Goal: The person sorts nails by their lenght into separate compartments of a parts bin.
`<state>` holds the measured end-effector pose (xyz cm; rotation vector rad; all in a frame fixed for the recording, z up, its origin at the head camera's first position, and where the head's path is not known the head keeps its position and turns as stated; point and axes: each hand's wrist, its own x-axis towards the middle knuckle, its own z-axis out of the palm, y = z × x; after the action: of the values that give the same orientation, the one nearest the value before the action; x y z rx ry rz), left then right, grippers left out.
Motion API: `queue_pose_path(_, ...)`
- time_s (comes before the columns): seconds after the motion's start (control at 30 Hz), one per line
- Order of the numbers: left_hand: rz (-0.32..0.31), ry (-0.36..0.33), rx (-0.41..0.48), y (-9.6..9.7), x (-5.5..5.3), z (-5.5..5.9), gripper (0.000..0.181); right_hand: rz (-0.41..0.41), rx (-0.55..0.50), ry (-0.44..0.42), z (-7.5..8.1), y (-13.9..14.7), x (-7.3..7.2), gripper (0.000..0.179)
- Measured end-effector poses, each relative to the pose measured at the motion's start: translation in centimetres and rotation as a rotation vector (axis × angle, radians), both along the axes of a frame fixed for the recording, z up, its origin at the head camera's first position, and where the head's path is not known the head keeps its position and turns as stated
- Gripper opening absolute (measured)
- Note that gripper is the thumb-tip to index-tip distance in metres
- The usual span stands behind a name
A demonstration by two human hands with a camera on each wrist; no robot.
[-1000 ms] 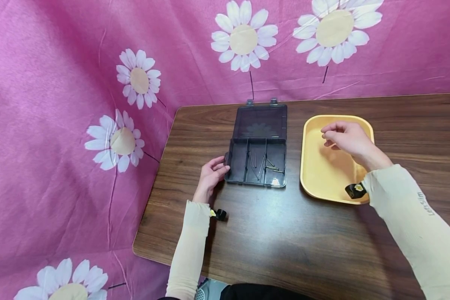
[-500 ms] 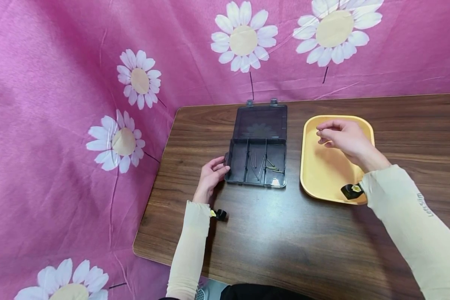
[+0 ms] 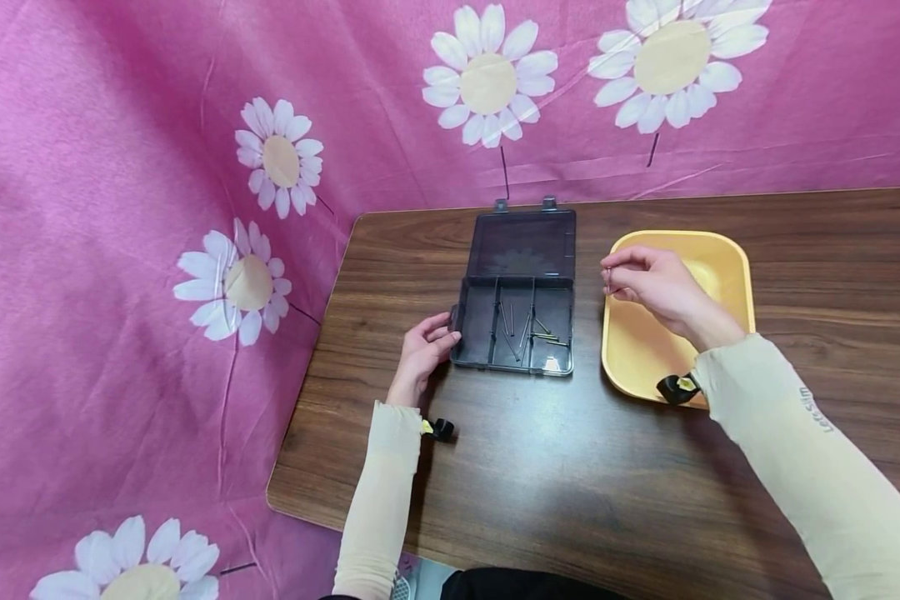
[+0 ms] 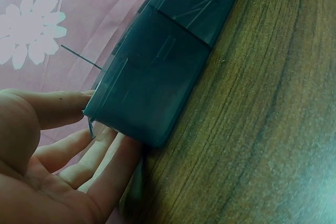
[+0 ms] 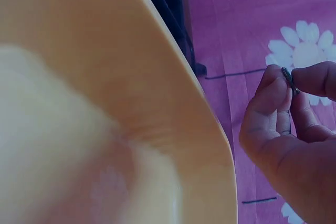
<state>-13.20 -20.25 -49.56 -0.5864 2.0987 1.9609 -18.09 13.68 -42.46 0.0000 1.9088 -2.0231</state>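
A dark translucent compartment box [image 3: 474, 333] lies on the table with its lid [image 3: 523, 242] folded back. My left hand [image 3: 423, 350] holds its left end; in the left wrist view the thumb and fingers [image 4: 118, 171] meet that end wall. Long thin nails [image 3: 512, 321] lie in the middle compartment, and several short screws or nails [image 3: 546, 336] in the right one. My right hand [image 3: 663, 292] pinches a small dark screw [image 5: 290, 80] with a ridged shank between thumb and fingertips. It is over the left rim of the yellow tray [image 3: 630, 367].
The brown wooden table [image 3: 532, 467] carries the box and the tray side by side, with a narrow strip of wood between them. A pink flowered cloth [image 3: 382, 108] hangs behind the table and along its left side. The box's left compartment shows no nails.
My right hand has moved left from the middle of the tray to its left rim, with the screw between its fingertips. The left hand and the box have stayed in place.
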Motion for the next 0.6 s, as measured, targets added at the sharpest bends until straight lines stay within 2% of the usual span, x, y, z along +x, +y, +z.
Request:
queue_pose_path(0.2, 0.004, 0.005, 0.023, 0.1, 0.0, 0.0, 0.044, 0.034, -0.005, 0.016, -0.1, -1.1, 0.1, 0.014)
queue_pose_path(0.47, 0.007, -0.006, 0.021, 0.1, 0.0, 0.1, 0.044, 0.083, 0.151, 0.090, -0.7, -2.2, 0.1, 0.017)
queue_pose_path(0.6, 0.002, -0.012, 0.004, 0.1, 0.0, 0.1, 0.044, 0.103, 0.180, 0.097, -1.0, -2.7, 0.0, 0.023)
